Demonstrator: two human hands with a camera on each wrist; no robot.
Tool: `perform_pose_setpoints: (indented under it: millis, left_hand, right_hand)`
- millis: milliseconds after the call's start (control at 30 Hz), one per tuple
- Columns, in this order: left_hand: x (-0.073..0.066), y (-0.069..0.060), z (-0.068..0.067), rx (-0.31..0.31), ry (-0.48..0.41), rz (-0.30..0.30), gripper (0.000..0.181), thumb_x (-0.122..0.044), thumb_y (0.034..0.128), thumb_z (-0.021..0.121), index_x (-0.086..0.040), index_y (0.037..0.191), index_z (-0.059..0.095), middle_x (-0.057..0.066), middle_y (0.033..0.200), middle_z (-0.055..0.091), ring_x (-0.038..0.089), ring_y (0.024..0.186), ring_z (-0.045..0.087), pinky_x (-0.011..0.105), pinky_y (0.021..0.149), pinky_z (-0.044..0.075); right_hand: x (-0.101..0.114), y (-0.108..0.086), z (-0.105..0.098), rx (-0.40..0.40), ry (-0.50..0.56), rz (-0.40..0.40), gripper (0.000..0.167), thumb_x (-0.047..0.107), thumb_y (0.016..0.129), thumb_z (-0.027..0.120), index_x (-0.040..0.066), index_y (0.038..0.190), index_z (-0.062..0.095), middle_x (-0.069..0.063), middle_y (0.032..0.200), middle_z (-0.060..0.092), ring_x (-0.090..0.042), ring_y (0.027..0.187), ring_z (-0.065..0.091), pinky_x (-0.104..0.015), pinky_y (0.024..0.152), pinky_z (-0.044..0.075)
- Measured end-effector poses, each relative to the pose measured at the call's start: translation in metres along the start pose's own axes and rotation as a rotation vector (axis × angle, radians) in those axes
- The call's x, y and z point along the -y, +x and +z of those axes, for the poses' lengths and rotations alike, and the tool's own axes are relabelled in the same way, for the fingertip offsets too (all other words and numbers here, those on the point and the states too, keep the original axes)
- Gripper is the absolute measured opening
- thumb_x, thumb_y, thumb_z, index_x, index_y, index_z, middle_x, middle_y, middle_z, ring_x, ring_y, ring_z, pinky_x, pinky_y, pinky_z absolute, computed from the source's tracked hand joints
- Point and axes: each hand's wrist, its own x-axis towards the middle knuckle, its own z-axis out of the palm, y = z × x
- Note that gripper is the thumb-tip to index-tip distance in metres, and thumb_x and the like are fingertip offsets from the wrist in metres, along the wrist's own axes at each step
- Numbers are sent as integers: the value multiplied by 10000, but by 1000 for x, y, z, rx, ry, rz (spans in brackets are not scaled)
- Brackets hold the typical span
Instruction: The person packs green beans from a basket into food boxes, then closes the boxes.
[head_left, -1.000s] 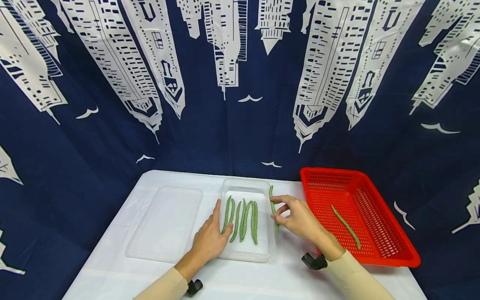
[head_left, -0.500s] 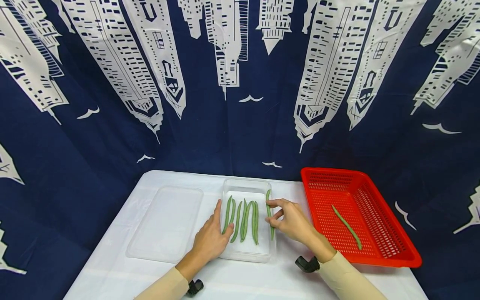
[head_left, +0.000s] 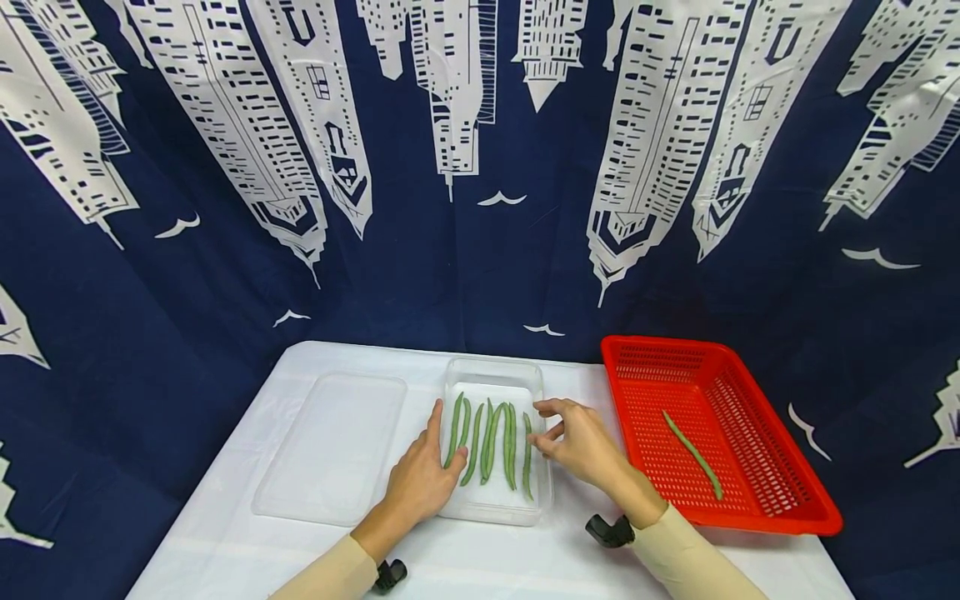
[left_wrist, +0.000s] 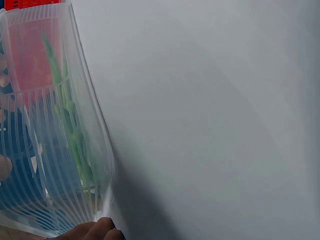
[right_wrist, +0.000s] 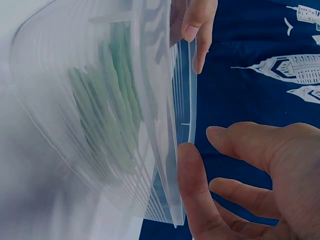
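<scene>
In the head view, a clear plastic container point(head_left: 491, 512) stands mid-table with several green beans point(head_left: 491, 442) lying lengthwise in it. My left hand point(head_left: 420, 483) holds its left wall, thumb inside the rim and fingers outside; in the left wrist view, fingertips point(left_wrist: 102, 229) show by the wall. One green bean point(head_left: 527, 458) lies apart along the container's right side. My right hand point(head_left: 581, 437) hovers at the right rim, thumb and index finger parted around nothing. The right wrist view shows that gap too, with the right hand point(right_wrist: 260, 180) beside the rim.
On the right, a red perforated basket point(head_left: 813, 521) holds a single green bean point(head_left: 692, 454). A clear flat lid point(head_left: 330, 446) lies left of the container. The white table point(head_left: 225, 550) ends at a dark blue skyline-print cloth point(head_left: 420, 275).
My right hand has moved left from outside the container's right rim and let go of a green bean, which now lies inside. My left hand has stayed in place.
</scene>
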Motion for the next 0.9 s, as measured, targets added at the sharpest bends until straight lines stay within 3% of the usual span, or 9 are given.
perform_pose_setpoints:
  millis: [500, 900]
  left_hand:
    - [-2, -1, 0, -3, -4, -4, 928, -419, 1136, 710, -165, 1879, 215, 296, 1566, 708, 520, 1372, 740, 741, 988, 628]
    - [-3, 0, -1, 7, -1, -11, 924, -444, 1149, 686, -186, 1886, 192, 283, 1594, 696, 510, 1393, 735, 731, 1004, 630]
  right_hand:
    - [1, -3, 0, -16, 31, -5, 479, 103, 976, 943, -32, 1407, 784, -214, 1351, 840, -48, 748, 822, -221, 701, 616]
    - [0, -5, -23, -73, -43, -39, 440, 158, 1015, 915, 22, 1416, 796, -184, 1366, 833, -121, 869, 844, -289, 795, 629]
